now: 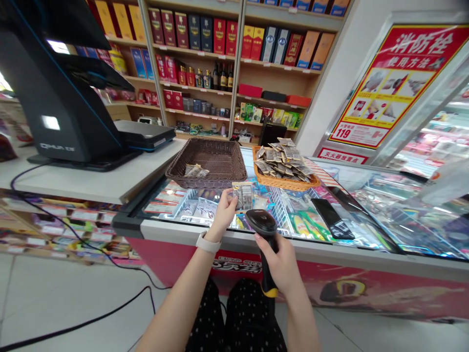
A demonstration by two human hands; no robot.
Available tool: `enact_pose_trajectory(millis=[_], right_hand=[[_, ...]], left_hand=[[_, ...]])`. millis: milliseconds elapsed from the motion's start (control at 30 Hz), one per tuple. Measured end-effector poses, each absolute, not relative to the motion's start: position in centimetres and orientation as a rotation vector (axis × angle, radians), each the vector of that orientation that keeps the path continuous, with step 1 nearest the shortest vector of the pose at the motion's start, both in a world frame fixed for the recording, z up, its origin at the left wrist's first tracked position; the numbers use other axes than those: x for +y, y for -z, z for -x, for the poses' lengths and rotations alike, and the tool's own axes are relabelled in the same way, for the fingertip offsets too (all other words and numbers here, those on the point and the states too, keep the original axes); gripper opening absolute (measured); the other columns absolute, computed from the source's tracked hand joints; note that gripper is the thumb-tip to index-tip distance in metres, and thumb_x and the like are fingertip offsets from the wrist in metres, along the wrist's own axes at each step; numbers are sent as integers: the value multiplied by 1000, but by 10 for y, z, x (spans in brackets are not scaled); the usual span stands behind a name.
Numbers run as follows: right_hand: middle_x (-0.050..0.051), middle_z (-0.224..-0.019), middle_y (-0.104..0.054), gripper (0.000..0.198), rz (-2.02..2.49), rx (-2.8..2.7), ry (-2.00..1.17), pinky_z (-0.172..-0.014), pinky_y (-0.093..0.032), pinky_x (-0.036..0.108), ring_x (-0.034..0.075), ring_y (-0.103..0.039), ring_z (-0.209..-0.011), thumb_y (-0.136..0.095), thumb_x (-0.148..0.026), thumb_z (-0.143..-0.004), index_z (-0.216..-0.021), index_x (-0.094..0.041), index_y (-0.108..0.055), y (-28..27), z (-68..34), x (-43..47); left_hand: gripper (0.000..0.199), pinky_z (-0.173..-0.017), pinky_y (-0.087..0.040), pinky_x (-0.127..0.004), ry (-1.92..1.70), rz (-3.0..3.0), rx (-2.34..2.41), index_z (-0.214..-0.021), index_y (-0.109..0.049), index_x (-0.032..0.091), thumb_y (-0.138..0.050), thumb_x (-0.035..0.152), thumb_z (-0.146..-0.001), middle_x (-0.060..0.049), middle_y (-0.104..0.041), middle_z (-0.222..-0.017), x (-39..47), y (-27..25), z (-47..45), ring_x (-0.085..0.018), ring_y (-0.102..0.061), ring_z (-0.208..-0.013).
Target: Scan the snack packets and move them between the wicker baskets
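Note:
My left hand [225,210] pinches the left edge of a small clear snack packet [245,196] with dark contents, just above the glass freezer lid. My right hand [280,259] is wrapped round the handle of a black barcode scanner [261,221]; its head is close to the packet's lower right. Behind the packet, a dark brown wicker basket [210,150] has a few similar packets [197,170] in its near left corner. To its right, an orange-brown wicker basket [289,183] is heaped with such packets [282,159].
A black phone [331,217] lies on the freezer [234,232] at right. The counter [146,171] at left carries a checkout machine [69,98]. A black cable [78,239] runs down to the floor. Shelves of boxes and bottles [198,78] stand behind.

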State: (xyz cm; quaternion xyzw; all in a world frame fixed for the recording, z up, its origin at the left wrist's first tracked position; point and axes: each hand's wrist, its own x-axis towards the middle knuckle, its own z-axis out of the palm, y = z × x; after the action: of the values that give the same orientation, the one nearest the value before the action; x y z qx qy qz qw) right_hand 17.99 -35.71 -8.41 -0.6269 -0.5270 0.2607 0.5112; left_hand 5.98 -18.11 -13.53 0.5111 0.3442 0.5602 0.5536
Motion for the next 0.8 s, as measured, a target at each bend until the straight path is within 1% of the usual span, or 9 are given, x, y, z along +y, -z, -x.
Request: enact_pose_trajectory(millis=[267,433,600,800], right_hand=[[4,-65,-67,41,1519,-1284,-591,-65,-41,31,21,-54,-65,-63,-53,-88,-79,-15,-74,84,-179,-360],[4,-65,-68,40,1526,-1279,-561,-64,-43,30,21,-55,-63,-64,-52,-87,-78,-15,-73,84,-181,-361],[4,-66,-69,39,1519,-1274,-545,-63,-43,30,21,-57,-64,-65,-51,-87,-80,-14,-75,83,-182,-363],[4,-64,-67,40,1533,-1268,-560,-63,-42,30,22,-56,-65,-64,-52,-86,-78,-14,-74,81,-183,-364]], left_hand=[[40,-56,-43,-20,-1328,-1162,819,-115,-55,20,-74,37,-84,4,-59,-70,-181,136,-60,-11,-55,-58],[40,-59,-48,-21,-1317,-1155,817,-115,-55,21,-74,37,-84,4,-60,-72,-183,132,-60,-11,-57,-61],[40,-58,-50,-21,-1300,-1171,825,-113,-56,22,-75,38,-83,3,-62,-74,-186,128,-59,-12,-58,-62],[41,-56,-48,-20,-1297,-1187,820,-112,-55,22,-76,40,-82,3,-62,-73,-188,126,-58,-12,-59,-62]])
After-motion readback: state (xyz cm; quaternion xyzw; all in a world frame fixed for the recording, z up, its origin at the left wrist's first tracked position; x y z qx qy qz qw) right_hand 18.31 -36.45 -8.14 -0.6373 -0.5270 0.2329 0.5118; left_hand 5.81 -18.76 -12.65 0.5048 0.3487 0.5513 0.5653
